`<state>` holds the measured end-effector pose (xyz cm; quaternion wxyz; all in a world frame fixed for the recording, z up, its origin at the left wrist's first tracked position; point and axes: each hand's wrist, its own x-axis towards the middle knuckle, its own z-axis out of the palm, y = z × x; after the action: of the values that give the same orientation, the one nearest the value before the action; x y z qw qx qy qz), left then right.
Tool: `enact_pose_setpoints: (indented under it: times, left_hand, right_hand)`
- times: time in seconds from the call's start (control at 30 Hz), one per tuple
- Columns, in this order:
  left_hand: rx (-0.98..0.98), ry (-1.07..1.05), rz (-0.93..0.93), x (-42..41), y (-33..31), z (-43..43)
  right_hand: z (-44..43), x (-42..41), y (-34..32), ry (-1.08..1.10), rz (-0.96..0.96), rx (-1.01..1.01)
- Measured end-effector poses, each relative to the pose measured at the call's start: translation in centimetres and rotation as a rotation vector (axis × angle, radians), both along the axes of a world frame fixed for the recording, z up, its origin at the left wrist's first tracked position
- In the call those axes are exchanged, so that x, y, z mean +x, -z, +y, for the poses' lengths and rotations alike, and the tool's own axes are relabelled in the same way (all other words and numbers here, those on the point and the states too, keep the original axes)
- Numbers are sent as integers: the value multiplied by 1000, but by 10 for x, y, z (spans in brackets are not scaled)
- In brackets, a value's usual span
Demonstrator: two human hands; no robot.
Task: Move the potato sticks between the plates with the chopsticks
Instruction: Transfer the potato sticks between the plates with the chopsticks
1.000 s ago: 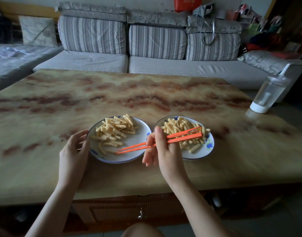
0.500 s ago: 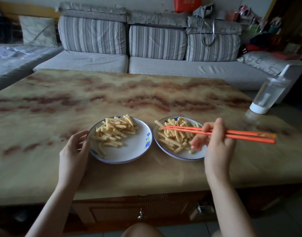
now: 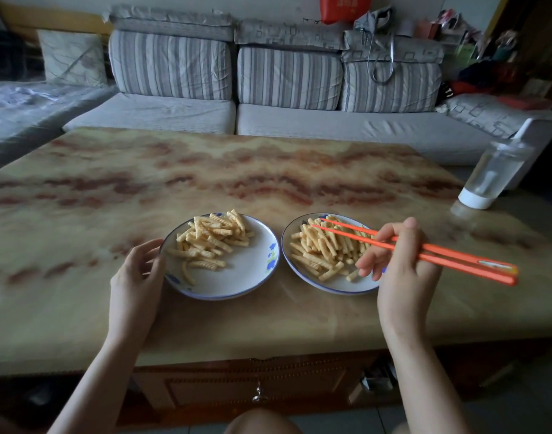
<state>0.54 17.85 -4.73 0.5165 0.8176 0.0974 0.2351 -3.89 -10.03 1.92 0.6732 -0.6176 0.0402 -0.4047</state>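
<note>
Two white plates with blue flowers sit side by side near the table's front edge. The left plate (image 3: 252,277) holds a loose heap of crinkle potato sticks (image 3: 213,241) on its far half. The right plate (image 3: 331,288) is covered with potato sticks (image 3: 323,250). My right hand (image 3: 393,261) grips a pair of orange chopsticks (image 3: 440,250) over the right plate's right side, their tips above the far part of its pile and slightly apart with nothing between them. My left hand (image 3: 137,277) holds the left plate's left rim, fingers curled at the edge.
A clear bottle (image 3: 490,180) with a white base stands at the table's far right edge. The marble-patterned table (image 3: 205,170) stretches back to a striped grey sofa (image 3: 284,89). A wooden drawer front (image 3: 259,386) lies below the near edge.
My right hand carried the chopsticks from the left plate across to the right plate, then eased right with the tips lifting toward the far side of the pile. The left hand stayed put.
</note>
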Motion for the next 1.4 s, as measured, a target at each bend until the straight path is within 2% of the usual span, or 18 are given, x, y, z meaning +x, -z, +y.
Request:
enact_pose_setpoints:
  times: [0.33,0.43,0.57,0.83,0.97,1.23,1.4]
  left_hand:
    - [-6,10,-13,1,0,0]
    - [1,7,-11,1,1,0]
    - [8,6,-17,1,0,1]
    - [6,2,-17,0,-1,-1]
    - [1,-2,-18,0,-1,-1]
    - [-11,5,-18,1,-1,0]
    - [-5,5,-28,0,-2,-1]
  right_hand:
    - [69,-4,25,-641,130,-91]
    - [82,-3,31,-731,158,-105]
    - [91,-1,35,-745,177,-95]
    - [94,-2,37,-629,208,-75]
    - [79,-3,25,-514,134,-39]
    - [27,5,9,-79,77,86]
    - [8,4,7,83,48,51]
